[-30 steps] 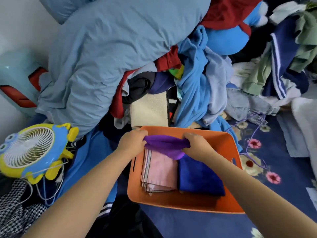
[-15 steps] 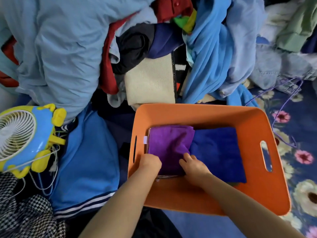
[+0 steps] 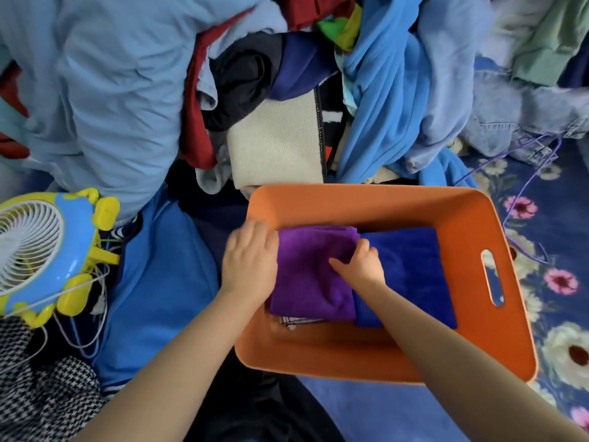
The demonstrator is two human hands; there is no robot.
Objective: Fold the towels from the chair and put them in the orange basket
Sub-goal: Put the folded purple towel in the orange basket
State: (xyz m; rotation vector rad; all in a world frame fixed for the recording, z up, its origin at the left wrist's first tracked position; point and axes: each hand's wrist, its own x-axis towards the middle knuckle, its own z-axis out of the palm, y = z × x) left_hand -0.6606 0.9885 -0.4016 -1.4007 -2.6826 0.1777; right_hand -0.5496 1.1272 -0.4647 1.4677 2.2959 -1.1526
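**Hands slide up the purple towel**

Both hands have moved up: left hand [image 3: 250, 261] lies flat at the purple towel [image 3: 314, 275]'s edge, right hand [image 3: 363, 266] presses it, inside the orange basket [image 3: 484, 339] on a floral blue rug [image 3: 548, 250] beside heaped laundry [image 3: 105, 90].

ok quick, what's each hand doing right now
left hand: open, flat against the purple towel's left edge
right hand: open, fingers pressing on the purple towel
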